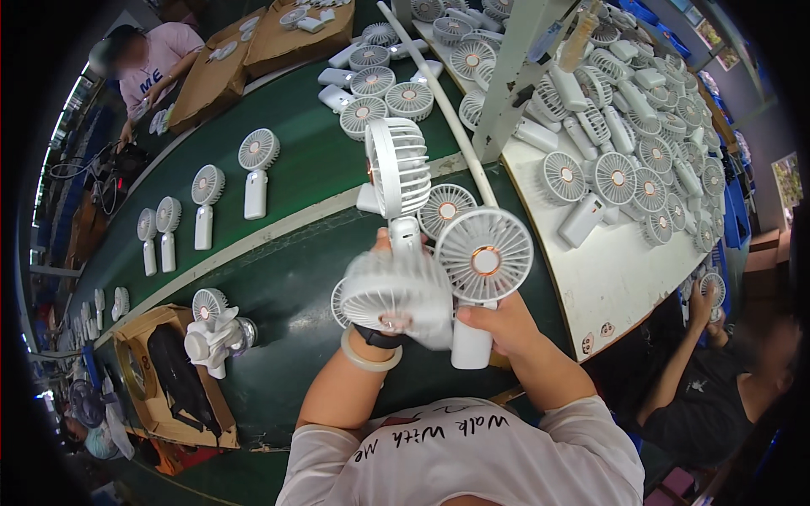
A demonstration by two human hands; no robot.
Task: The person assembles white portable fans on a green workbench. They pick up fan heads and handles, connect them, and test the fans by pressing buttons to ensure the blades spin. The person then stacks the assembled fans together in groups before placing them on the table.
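My right hand (506, 325) is closed around the handle of a white handheld fan (485, 253), its round grille facing up with a copper-coloured ring at the centre. Most of my left hand (382, 239) is hidden. Its visible fingers wrap the handle of a second white handheld fan (398, 169), which stands upright with its cage seen from the side. A motion-blurred fan (392, 295) covers my left wrist; what supports it cannot be made out. Just beyond my hands, another fan (447, 211) lies on the green conveyor belt (287, 287).
Fans stand in a row (203, 207) on the far belt. A white table (607, 295) at the right bears a big heap of fans (650, 160). A metal post (510, 93) rises between. A cardboard box (152, 413) sits at the left. Co-workers (160, 63) sit at both sides.
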